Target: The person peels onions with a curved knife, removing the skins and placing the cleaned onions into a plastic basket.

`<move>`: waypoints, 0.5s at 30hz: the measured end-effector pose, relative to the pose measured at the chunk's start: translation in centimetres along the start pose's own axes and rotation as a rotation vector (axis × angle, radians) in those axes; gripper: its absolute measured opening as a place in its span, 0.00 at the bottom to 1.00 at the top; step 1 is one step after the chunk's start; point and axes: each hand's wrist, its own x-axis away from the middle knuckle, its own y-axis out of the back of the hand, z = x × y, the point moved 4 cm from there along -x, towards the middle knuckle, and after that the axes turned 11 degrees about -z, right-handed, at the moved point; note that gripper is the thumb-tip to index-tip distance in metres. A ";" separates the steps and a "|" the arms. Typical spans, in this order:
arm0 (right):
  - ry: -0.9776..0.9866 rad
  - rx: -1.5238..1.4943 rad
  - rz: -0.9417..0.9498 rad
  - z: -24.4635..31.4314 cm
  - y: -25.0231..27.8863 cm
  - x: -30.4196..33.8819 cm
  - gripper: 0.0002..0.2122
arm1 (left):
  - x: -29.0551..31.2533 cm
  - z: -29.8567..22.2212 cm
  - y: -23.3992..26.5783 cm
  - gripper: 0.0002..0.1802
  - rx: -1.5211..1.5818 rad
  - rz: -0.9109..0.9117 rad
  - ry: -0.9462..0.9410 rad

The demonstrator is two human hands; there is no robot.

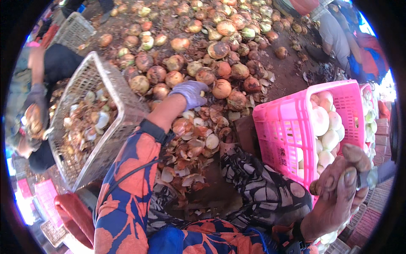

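My left hand (189, 94), in a thin purple glove, reaches into the near side of a heap of unpeeled onions (220, 50). Its fingers are parted over the onions, with a small yellowish patch showing between them; nothing is clearly held. Around it lie brown-skinned onions, one of them an onion (221, 89) just to its right. Out to the right, my bare, soiled right hand (334, 194) is closed, palm turned up, around what looks like a knife (372, 178). A grey blade-like part sticks out rightward past the fingers; the handle is mostly hidden.
Beside my right knee stands a pink plastic crate (281, 137) of peeled white onions (330, 139). A dirty white crate (120, 95) holding onion skins leans at left. Loose skins (190, 152) lie between my legs. Other people work at far left, one holding an onion (34, 118), and upper right.
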 end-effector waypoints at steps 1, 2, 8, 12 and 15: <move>0.031 0.057 -0.077 0.1 -0.2 0.6 0.19 | -1.8 -1.4 -1.7 0.30 -0.077 -0.005 -0.089; 0.064 0.104 -0.147 0.2 -0.6 0.9 0.19 | -3.5 -2.1 -3.4 0.29 -0.158 -0.018 -0.169; 0.164 0.413 -0.121 -0.3 -2.2 0.7 0.19 | -10.9 -4.3 -14.0 0.26 -0.547 -0.228 -0.455; 0.092 0.280 -0.014 -0.5 -3.3 1.1 0.22 | -12.8 -2.9 -15.2 0.24 -0.587 -0.155 -0.178; -0.031 0.231 -0.002 -1.8 -3.0 2.4 0.22 | -11.0 -1.2 -16.4 0.23 -0.695 -0.303 -0.319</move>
